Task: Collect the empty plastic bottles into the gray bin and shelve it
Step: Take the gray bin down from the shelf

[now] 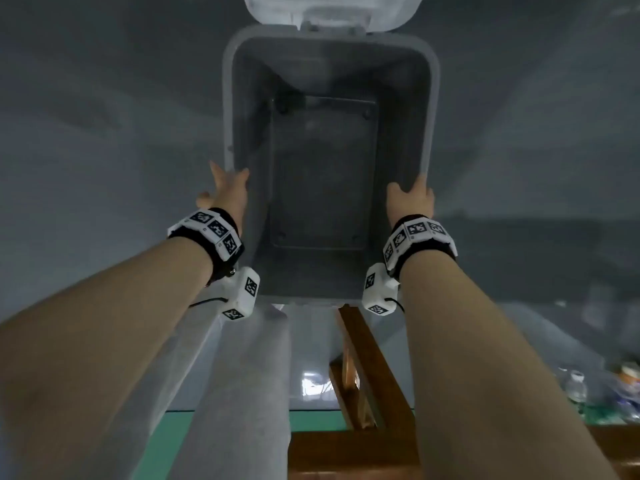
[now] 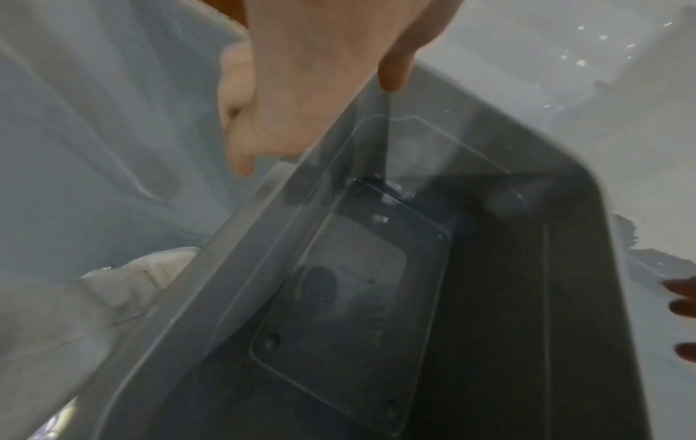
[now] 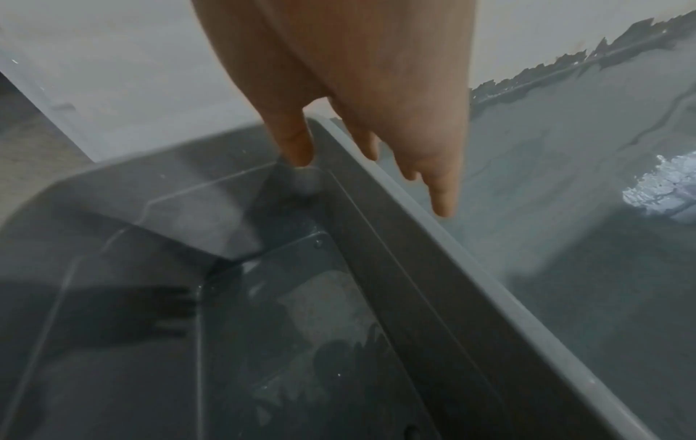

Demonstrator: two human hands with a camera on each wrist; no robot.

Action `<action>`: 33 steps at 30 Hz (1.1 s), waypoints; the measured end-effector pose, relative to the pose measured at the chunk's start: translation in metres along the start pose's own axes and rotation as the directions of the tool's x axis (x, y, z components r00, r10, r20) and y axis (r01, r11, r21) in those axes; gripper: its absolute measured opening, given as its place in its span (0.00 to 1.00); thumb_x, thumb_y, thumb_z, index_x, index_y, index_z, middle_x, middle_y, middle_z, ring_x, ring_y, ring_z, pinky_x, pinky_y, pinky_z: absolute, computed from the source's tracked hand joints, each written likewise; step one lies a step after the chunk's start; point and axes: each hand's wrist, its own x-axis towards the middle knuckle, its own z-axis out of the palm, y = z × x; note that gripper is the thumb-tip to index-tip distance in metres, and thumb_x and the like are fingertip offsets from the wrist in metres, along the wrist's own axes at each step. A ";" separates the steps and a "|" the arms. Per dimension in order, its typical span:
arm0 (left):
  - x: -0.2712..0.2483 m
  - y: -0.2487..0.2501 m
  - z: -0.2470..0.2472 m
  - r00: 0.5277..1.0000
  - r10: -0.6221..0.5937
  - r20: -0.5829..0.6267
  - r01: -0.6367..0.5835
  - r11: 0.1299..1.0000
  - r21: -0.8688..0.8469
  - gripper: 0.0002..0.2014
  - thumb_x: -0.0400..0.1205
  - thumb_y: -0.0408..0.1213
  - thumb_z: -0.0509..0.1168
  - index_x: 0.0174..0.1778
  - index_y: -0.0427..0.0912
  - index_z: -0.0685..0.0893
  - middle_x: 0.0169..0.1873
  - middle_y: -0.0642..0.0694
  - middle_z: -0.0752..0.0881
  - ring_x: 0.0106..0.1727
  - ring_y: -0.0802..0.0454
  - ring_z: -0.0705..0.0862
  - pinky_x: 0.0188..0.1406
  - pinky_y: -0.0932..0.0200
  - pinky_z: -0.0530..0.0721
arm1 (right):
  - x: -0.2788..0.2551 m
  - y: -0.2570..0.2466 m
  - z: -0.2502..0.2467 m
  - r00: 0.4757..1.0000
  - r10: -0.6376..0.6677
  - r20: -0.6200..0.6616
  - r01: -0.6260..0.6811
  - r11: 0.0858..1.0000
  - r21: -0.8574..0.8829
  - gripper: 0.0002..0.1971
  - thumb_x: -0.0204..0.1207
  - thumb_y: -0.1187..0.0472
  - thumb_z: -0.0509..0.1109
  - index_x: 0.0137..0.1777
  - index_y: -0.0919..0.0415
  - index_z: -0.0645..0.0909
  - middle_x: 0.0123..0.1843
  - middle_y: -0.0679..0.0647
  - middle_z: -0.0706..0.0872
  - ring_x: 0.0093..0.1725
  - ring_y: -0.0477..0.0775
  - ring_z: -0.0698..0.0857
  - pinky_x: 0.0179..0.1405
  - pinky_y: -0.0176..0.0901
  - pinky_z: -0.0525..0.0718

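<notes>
I hold an empty grey plastic bin [image 1: 434, 109] out in front of me above the floor, its open top facing me. My left hand [image 1: 228, 188] grips the left rim, thumb inside and fingers outside. My right hand [image 1: 412, 199] grips the right rim the same way. In the left wrist view my left hand [image 2: 320, 74] pinches the bin wall [image 2: 527, 297]. The right wrist view shows my right hand [image 3: 376, 74] with its thumb inside the bin [image 3: 113, 357]. A clear plastic bottle [image 1: 576, 386] stands with blurred others at the lower right.
A white lidded container [image 1: 332, 8] sits on the grey floor just beyond the bin. A brown wooden frame [image 1: 367, 368] and a green surface [image 1: 311, 420] lie below the bin. My grey trouser legs [image 1: 242, 375] are under my arms.
</notes>
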 end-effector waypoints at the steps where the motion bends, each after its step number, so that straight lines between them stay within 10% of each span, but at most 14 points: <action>1: 0.005 -0.003 0.000 1.000 0.004 -0.002 -0.004 1.000 0.023 0.35 0.82 0.59 0.57 0.82 0.64 0.46 0.82 0.37 0.50 0.81 0.38 0.58 0.77 0.44 0.60 | 0.004 0.001 0.003 1.000 0.005 -0.018 -0.005 1.000 -0.022 0.36 0.80 0.52 0.60 0.86 0.55 0.51 0.85 0.61 0.56 0.83 0.65 0.57 0.82 0.59 0.58; 10: 0.051 -0.021 0.022 0.998 -0.019 0.052 0.023 0.996 -0.087 0.42 0.77 0.56 0.65 0.83 0.58 0.49 0.79 0.42 0.60 0.77 0.40 0.65 0.75 0.44 0.65 | 0.046 0.018 0.025 0.988 0.102 -0.113 -0.098 0.994 0.042 0.36 0.77 0.54 0.63 0.84 0.58 0.55 0.80 0.63 0.65 0.76 0.66 0.69 0.74 0.60 0.69; 16: 0.044 -0.009 0.014 0.997 0.062 0.055 -0.051 0.980 -0.192 0.29 0.83 0.32 0.63 0.78 0.40 0.60 0.55 0.49 0.69 0.55 0.53 0.71 0.55 0.62 0.69 | 0.038 0.026 0.016 0.986 0.099 -0.137 -0.115 0.987 -0.114 0.26 0.80 0.63 0.62 0.78 0.60 0.63 0.75 0.65 0.72 0.72 0.67 0.75 0.70 0.57 0.74; 33: -0.090 -0.019 -0.138 0.989 0.120 0.087 -0.101 0.974 -0.201 0.32 0.78 0.33 0.64 0.79 0.40 0.62 0.69 0.37 0.76 0.67 0.39 0.76 0.71 0.43 0.73 | -0.169 0.037 -0.038 0.985 0.165 -0.055 -0.166 0.986 -0.010 0.28 0.76 0.57 0.64 0.76 0.62 0.66 0.71 0.66 0.77 0.67 0.68 0.79 0.67 0.59 0.78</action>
